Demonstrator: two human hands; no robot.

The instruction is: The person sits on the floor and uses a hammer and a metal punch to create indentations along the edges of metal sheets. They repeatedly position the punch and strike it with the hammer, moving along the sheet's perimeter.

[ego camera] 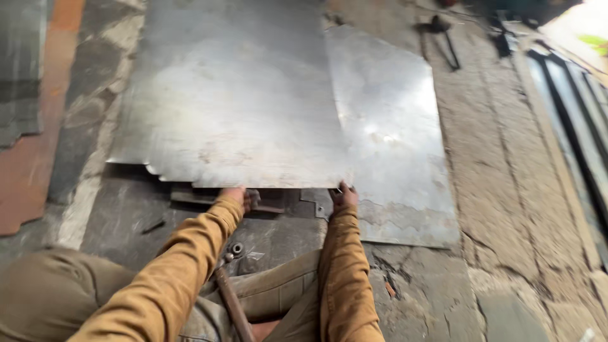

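Note:
A large grey metal sheet [234, 101] lies raised at its near edge, over a second sheet [392, 139] on the floor. My left hand [239, 197] grips the near edge of the top sheet from below. My right hand [343, 197] holds the same edge at its near right corner. Both arms wear mustard-brown sleeves. The fingers are partly hidden under the sheet.
A rusty metal rod [231, 301] with a nut at its end lies between my arms, over my legs. A flat metal bar [190, 197] sits under the sheet's edge. Black tools [440, 38] lie at the back right. A dark frame [570, 120] runs along the right. The floor is rough stone.

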